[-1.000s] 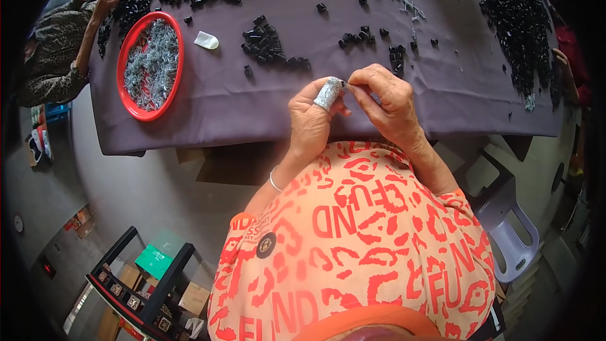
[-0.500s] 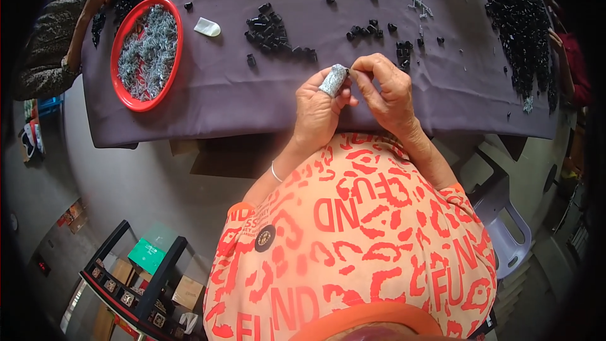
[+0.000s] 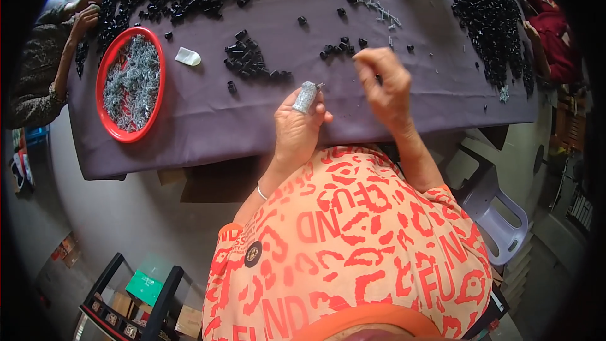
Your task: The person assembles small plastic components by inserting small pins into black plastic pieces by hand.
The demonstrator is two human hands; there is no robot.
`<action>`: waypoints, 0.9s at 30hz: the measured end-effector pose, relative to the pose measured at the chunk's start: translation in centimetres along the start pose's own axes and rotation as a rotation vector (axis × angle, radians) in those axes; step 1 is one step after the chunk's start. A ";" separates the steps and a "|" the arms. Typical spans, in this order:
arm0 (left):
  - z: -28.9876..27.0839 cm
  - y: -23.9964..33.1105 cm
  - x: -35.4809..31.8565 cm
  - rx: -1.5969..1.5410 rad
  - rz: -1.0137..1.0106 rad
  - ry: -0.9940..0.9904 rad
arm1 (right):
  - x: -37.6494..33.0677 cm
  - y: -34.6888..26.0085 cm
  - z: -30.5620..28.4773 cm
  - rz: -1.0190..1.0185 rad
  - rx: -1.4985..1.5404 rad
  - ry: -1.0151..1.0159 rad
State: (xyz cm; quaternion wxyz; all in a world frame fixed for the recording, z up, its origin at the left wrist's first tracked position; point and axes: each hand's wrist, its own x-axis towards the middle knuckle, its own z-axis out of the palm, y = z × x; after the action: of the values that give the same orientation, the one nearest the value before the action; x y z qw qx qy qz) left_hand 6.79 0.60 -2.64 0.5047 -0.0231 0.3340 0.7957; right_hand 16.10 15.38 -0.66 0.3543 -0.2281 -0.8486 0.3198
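Silver wrapping (image 3: 305, 98) covers a digit of the left hand (image 3: 295, 127), pinching a small pin-like piece (image 3: 320, 85); at two o'clock the right hand (image 3: 389, 87) curls (blurred; whether it holds anything, I cannot tell). Black parts (image 3: 245, 58) at eleven may be finished; many pins (image 3: 134, 82) in the red basin (image 3: 163, 79) at ten seem unused.
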 end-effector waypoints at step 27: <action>0.0 0.6 -0.8 0.052 0.075 -0.025 | -0.8 -0.4 -0.5 0.404 0.891 -0.145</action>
State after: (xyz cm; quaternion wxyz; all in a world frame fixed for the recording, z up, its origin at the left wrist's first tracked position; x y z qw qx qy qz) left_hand 6.70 -0.13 -2.04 0.4793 0.0125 0.3489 0.8053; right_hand 16.91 14.81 -0.46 0.2885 -0.1917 -0.5907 0.7288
